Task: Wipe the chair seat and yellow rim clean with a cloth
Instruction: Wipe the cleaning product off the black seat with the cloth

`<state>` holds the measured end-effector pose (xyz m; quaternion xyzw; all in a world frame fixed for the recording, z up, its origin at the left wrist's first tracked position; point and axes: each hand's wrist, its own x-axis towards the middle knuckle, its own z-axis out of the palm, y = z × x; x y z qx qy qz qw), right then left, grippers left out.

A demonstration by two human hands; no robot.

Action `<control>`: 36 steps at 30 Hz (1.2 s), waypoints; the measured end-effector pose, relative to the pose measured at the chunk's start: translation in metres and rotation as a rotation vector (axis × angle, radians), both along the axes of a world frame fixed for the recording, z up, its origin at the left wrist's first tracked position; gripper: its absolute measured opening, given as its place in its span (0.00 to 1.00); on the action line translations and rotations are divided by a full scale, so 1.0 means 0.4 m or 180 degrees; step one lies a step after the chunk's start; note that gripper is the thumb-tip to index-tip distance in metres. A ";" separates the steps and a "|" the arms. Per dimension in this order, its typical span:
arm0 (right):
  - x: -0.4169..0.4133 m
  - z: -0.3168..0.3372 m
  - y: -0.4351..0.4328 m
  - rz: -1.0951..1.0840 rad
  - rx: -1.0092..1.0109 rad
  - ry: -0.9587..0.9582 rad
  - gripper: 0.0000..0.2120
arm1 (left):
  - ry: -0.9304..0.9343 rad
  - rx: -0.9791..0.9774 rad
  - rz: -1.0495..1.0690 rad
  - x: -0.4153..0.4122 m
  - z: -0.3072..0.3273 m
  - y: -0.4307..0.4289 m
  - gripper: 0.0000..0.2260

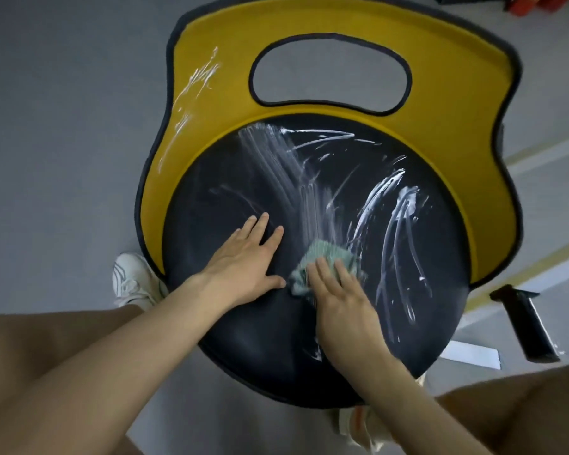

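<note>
Clearly the job is only partly done. White smears (309,165) cover the middle and right of the seat (224,185), and more mark the left of the yellow rim (457,93). The seat's near left part looks clean. The cloth (322,252) lies on the seat near the front. The right hand (342,303) presses it with flat fingers. The left hand (247,257) rests flat beside it, fingers spread.

On the seat (243,339), my left hand (243,257) lies just left of my right hand (339,300), which rests on the cloth (326,256). The rim (211,93) curves behind the seat. Right, on the floor (63,126), lies perhaps 1 bottle (529,326).
</note>
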<state>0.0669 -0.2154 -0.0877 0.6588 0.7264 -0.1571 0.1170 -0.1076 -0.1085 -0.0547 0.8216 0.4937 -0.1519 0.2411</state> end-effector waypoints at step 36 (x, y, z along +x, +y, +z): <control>0.005 0.028 -0.208 0.0332 0.0287 0.0267 0.30 | 0.0078 -0.0152 0.0156 0.000 0.005 -0.260 0.46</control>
